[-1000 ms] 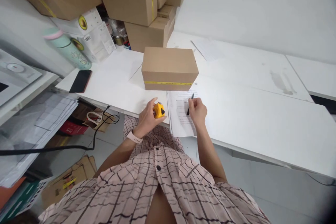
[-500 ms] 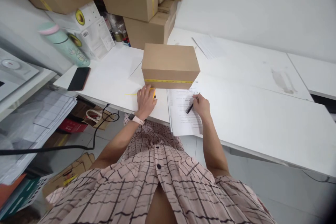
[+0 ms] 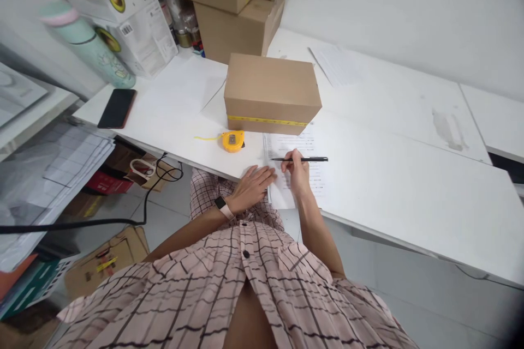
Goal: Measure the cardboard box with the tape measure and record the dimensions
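My left hand (image 3: 252, 186) lies flat and open on the white table's front edge, fingertips touching the left border of a printed sheet (image 3: 295, 174). My right hand (image 3: 298, 170) rests on that sheet and holds a black pen (image 3: 301, 159) lying level, tip to the left. A yellow tape measure (image 3: 232, 140) sits on the table just ahead of my left hand, a short length of tape pulled out to its left. Behind it stands a closed cardboard box (image 3: 272, 92) with a yellow strip along its front.
A black phone (image 3: 117, 108) lies at the table's left end beside a mint-green bottle (image 3: 88, 46) and white cartons (image 3: 139, 27). Larger cardboard boxes (image 3: 233, 0) are stacked at the back. Another sheet (image 3: 335, 65) lies further back. A black cable (image 3: 123, 212) hangs below the table.
My left hand set the tape measure down near the box and drew back to the table edge, flat by the sheet. My right hand turned the pen level.
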Demonstrator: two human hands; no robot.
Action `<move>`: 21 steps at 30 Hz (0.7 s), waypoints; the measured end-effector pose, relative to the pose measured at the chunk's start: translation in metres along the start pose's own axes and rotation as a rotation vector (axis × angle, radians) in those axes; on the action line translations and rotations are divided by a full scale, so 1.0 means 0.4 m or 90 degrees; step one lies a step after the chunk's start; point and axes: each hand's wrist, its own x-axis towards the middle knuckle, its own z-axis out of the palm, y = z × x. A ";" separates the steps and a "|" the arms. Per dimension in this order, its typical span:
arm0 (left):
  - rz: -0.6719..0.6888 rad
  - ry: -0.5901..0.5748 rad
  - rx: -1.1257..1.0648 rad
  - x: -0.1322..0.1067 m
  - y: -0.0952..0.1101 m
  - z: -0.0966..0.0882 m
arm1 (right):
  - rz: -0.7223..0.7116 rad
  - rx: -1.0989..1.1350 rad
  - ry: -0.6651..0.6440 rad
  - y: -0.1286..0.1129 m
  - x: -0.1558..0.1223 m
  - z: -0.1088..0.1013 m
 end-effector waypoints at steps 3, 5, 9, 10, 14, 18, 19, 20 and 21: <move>-0.014 0.034 0.023 0.009 0.007 0.011 | -0.003 -0.016 -0.038 0.026 0.015 0.037; -0.016 0.053 0.029 0.011 0.010 0.019 | -0.028 -0.053 -0.046 0.036 0.017 0.047; -0.041 0.067 0.011 0.009 0.008 0.033 | -0.078 -0.164 -0.019 0.045 0.012 0.042; -0.050 0.068 0.003 0.009 0.007 0.035 | -0.087 -0.181 -0.012 0.046 0.011 0.039; -0.065 0.087 -0.025 0.008 0.004 0.038 | -0.072 -0.170 -0.034 0.048 0.018 0.030; -0.063 0.101 -0.049 0.008 0.004 0.038 | -0.072 -0.169 -0.057 0.050 0.024 0.030; -0.064 0.100 -0.052 0.009 0.004 0.038 | -0.078 -0.187 -0.042 0.050 0.024 0.031; -0.065 0.098 -0.054 0.009 0.004 0.038 | -0.084 -0.208 -0.024 0.050 0.023 0.032; -0.065 0.096 -0.054 0.009 0.004 0.038 | -0.089 -0.226 -0.004 0.050 0.021 0.033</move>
